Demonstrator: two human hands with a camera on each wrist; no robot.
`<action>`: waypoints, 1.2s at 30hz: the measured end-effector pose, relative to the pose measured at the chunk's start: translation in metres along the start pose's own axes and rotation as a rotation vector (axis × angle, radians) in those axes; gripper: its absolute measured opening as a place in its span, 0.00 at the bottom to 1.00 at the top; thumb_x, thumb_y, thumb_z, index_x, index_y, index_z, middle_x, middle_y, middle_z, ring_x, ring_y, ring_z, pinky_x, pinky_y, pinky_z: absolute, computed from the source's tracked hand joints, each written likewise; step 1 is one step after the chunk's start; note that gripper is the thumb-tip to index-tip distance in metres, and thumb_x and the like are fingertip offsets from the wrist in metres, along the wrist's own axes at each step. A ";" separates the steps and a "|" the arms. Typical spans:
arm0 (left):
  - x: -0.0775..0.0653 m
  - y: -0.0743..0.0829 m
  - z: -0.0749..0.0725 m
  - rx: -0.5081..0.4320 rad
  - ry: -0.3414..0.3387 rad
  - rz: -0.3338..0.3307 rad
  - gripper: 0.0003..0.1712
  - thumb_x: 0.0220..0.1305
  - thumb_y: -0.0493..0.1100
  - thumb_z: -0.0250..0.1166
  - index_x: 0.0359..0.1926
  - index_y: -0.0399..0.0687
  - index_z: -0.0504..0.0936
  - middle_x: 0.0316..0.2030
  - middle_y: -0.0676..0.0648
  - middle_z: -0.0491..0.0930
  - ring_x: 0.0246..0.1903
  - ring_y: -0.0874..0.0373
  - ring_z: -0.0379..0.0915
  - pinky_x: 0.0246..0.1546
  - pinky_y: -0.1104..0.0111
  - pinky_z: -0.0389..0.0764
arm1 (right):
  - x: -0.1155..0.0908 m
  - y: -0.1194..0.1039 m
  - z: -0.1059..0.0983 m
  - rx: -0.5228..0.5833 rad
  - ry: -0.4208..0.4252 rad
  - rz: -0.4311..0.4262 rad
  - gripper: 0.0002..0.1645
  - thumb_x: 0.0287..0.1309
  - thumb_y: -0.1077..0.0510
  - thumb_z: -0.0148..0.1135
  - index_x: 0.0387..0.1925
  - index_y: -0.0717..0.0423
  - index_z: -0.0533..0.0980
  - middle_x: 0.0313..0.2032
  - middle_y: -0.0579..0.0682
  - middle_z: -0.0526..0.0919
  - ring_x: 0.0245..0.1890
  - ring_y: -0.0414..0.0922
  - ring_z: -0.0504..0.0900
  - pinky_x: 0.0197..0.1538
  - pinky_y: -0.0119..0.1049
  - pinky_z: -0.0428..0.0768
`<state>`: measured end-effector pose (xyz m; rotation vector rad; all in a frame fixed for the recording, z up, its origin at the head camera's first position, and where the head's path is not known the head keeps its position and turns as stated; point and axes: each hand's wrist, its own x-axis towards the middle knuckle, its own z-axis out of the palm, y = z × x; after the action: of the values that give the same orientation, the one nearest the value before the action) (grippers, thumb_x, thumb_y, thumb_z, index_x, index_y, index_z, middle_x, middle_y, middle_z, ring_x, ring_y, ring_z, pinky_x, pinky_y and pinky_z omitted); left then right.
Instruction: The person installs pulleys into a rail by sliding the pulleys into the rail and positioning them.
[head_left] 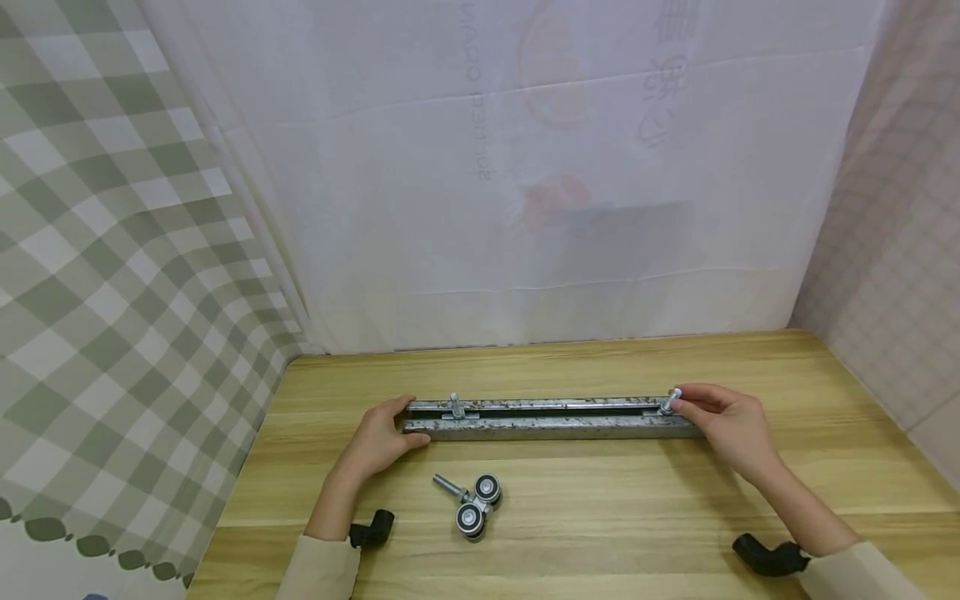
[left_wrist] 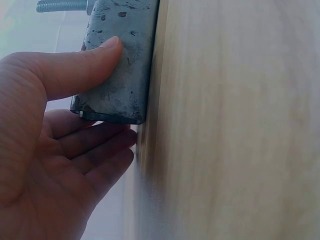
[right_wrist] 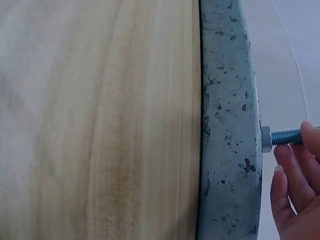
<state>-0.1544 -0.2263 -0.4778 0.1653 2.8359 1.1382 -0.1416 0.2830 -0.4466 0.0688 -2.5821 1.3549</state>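
A speckled metal channel rail point(head_left: 555, 430) lies lengthwise across the wooden table, its slot facing up. My left hand point(head_left: 381, 442) grips the rail's left end; in the left wrist view the thumb point(left_wrist: 102, 62) lies along its side face. Upright from the slot near that end stands a threaded bolt point(head_left: 455, 407). Toward the right end, a second threaded bolt point(head_left: 670, 402) leans in the slot, and my right hand point(head_left: 735, 421) pinches its shaft between thumb and fingers. The right wrist view has this bolt's nut point(right_wrist: 266, 139) against the rail. What sits inside the channel is mostly hidden.
A roller trolley point(head_left: 474, 503) with a threaded stem lies on the table point(head_left: 600, 517) in front of the rail. Black wrist-camera mounts point(head_left: 768, 557) sit by both sleeves. A white curtain point(head_left: 450, 308) hangs behind, a checked cloth point(head_left: 150, 275) at left.
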 end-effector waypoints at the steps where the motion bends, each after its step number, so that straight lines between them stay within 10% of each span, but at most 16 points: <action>1: 0.000 0.000 0.000 -0.001 0.000 -0.003 0.45 0.60 0.45 0.80 0.73 0.34 0.72 0.69 0.32 0.73 0.71 0.33 0.65 0.72 0.42 0.66 | 0.000 0.000 0.001 0.009 -0.002 -0.006 0.20 0.65 0.58 0.74 0.52 0.68 0.85 0.39 0.41 0.91 0.38 0.20 0.81 0.36 0.18 0.81; 36: 0.000 0.000 0.000 -0.016 0.005 0.010 0.45 0.59 0.43 0.80 0.73 0.34 0.72 0.69 0.32 0.73 0.71 0.34 0.66 0.73 0.43 0.66 | 0.000 -0.015 0.026 0.066 -0.065 -0.006 0.18 0.67 0.59 0.72 0.52 0.68 0.85 0.46 0.63 0.89 0.40 0.22 0.83 0.39 0.20 0.84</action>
<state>-0.1543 -0.2263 -0.4784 0.1752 2.8329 1.1642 -0.1438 0.2533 -0.4491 0.1331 -2.5871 1.4597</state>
